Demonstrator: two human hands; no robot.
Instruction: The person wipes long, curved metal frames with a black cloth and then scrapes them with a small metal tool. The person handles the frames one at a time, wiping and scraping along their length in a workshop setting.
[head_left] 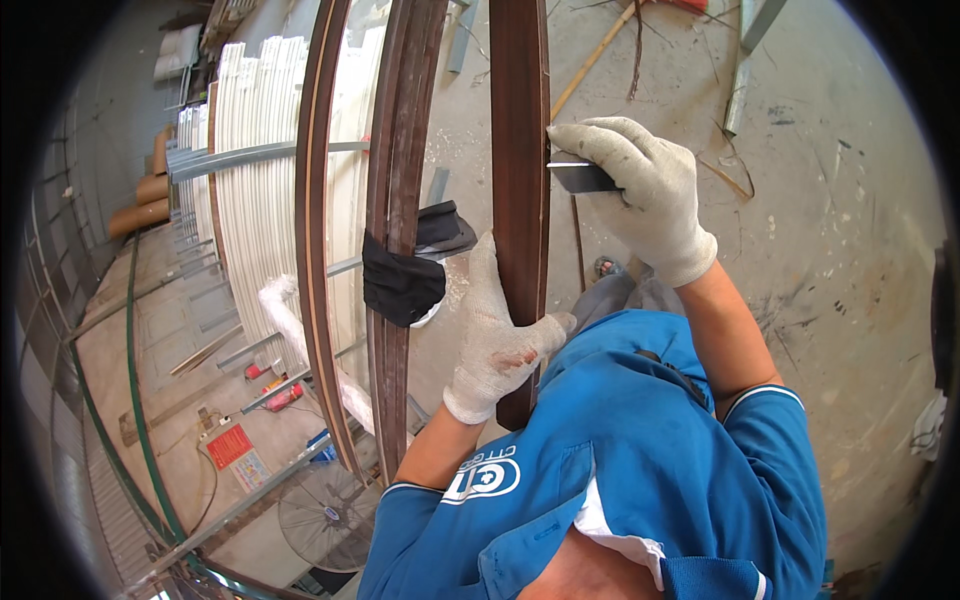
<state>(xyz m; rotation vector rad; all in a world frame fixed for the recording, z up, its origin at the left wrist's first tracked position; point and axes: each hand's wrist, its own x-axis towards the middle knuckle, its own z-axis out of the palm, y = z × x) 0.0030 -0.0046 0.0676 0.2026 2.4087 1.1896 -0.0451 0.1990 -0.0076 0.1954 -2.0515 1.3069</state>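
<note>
A long dark brown board runs away from my body, its near end close to my shirt. My left hand, in a pale, stained work glove, is closed round the board's near part, thumb on one side and fingers on the other. My right hand, gloved too, grips a flat black scraper blade with a bright edge. That edge meets the board's right side. To the left lie two more brown lengths, a middle one and a thinner one. A black cloth hangs over the middle one.
Stacked white strips lie at the left on metal bars. A wooden stick and a metal profile rest on the concrete floor at the right. A fan and red cylinders stand at the lower left.
</note>
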